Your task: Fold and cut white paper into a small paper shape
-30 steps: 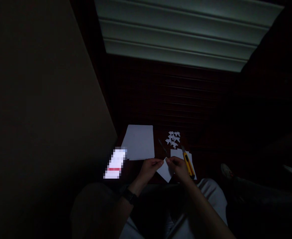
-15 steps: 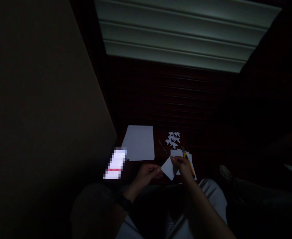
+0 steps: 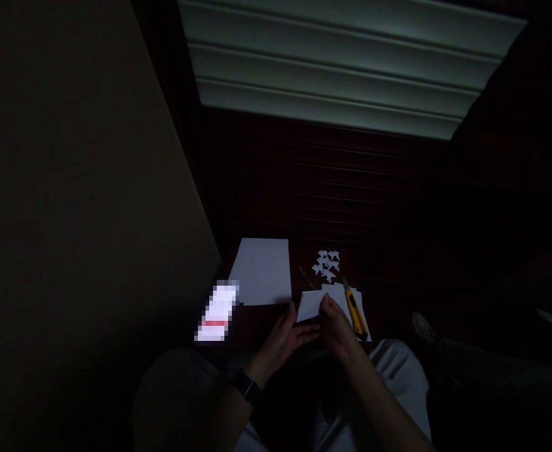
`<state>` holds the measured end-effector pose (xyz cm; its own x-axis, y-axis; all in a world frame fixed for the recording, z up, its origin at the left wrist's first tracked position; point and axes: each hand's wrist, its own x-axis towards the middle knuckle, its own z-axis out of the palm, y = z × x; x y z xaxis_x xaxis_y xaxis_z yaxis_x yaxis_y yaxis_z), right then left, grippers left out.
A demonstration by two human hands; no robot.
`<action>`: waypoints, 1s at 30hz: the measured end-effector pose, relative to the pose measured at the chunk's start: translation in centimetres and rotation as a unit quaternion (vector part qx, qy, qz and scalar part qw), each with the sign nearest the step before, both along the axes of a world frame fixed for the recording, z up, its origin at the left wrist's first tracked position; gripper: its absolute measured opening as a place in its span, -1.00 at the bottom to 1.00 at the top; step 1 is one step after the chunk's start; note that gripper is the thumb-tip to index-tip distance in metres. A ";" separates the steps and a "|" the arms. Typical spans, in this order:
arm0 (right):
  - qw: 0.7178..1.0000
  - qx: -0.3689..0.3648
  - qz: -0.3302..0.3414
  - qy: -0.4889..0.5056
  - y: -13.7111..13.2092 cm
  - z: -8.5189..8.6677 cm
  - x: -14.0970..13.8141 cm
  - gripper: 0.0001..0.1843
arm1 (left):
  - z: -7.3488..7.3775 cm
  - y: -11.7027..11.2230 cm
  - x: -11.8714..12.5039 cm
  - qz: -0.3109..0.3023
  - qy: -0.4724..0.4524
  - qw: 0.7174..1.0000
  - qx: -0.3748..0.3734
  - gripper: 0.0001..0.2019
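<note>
A small white piece of paper [image 3: 309, 306] is between my two hands above the table's front edge. My right hand [image 3: 339, 325] grips its right side, thumb on top. My left hand [image 3: 289, 334] holds the lower left edge, thumb up and fingers stretched beneath it. A yellow utility knife [image 3: 355, 312] lies just right of my right hand, on top of some white paper sheets [image 3: 336, 290]. Behind the held piece lies a thin pen-like item [image 3: 305, 275], too dark to name surely. Several small white folded paper shapes [image 3: 326, 265] are grouped at the back right.
A larger stack of white paper [image 3: 264, 270] covers the table's left part. A lit phone [image 3: 218, 312], its screen blurred out, is at the left front. A wall [image 3: 92, 188] rises on the left, slatted panels [image 3: 341, 75] ahead. Another person's shoe [image 3: 423, 326] shows at right.
The paper has turned from a diamond-like angle to lying more level and moved slightly left. My left hand has come under it, and my right hand has shifted left, uncovering more of the knife.
</note>
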<state>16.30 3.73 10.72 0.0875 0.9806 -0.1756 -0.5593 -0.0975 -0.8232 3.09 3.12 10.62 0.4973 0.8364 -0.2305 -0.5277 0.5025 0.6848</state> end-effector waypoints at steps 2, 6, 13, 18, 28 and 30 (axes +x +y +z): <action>1.000 -0.001 0.005 0.013 -0.1 -0.4 0.1 -0.62 | -0.3 -0.1 0.1 -0.001 -0.011 1.000 0.000 -0.52; 0.999 -0.008 0.013 0.047 -0.4 -1.0 0.0 -0.62 | -0.6 -0.2 0.1 -0.010 -0.041 0.999 -0.004 -0.53; 0.997 -0.016 0.028 0.072 -0.5 -1.2 -0.3 -0.64 | -0.3 0.3 -0.3 0.001 -0.073 0.997 -0.015 -0.55; 0.997 -0.001 0.040 0.071 -0.6 -0.9 -0.1 -0.69 | 0.2 0.2 -0.6 0.005 -0.092 0.996 0.002 -0.63; 0.994 -0.009 0.073 0.086 -0.7 -0.9 0.0 -0.64 | -0.3 0.5 -0.9 0.025 -0.132 0.991 0.028 -0.65; 0.993 -0.002 0.081 0.089 -0.6 -0.4 0.2 -0.66 | 0.1 0.6 -1.1 0.017 -0.110 0.993 0.047 -0.66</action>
<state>16.48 3.09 10.27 -0.1030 0.9786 -0.1780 -0.6723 -0.2003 -0.7126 1.95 3.68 10.70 0.4981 0.8661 -0.0407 -0.6847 0.4217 0.5944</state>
